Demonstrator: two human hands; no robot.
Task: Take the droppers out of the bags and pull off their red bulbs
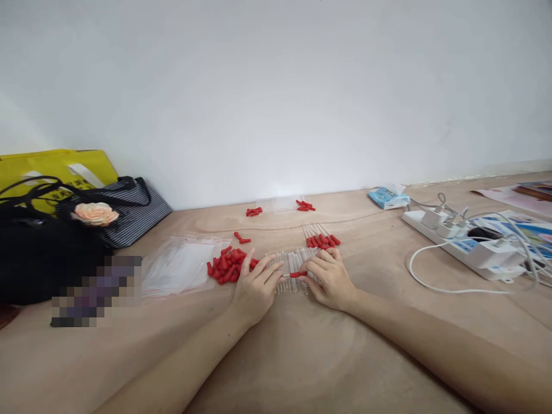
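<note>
Near the middle of the table, my left hand [257, 287] pinches a thin clear tube [286, 276], with most of it hidden by the fingers. My right hand [330, 279] is closed on a red rubber bulb [296, 275] that meets the tube's end. Beneath both hands lies a row of thin clear tubes [295, 287]. A pile of loose red rubber bulbs [225, 264] rests just left of my left hand. Beyond my right hand, several tubes fitted with red bulbs [321, 240] lie side by side.
Clear plastic bags [176, 267] lie left of the pile. Farther back are more red-bulbed pieces [305, 205]. A striped bag [142, 215] and yellow bag [56, 167] stand left. On the right are a tissue pack [388, 197], a power strip [457, 244] with cables, and papers [517, 195].
</note>
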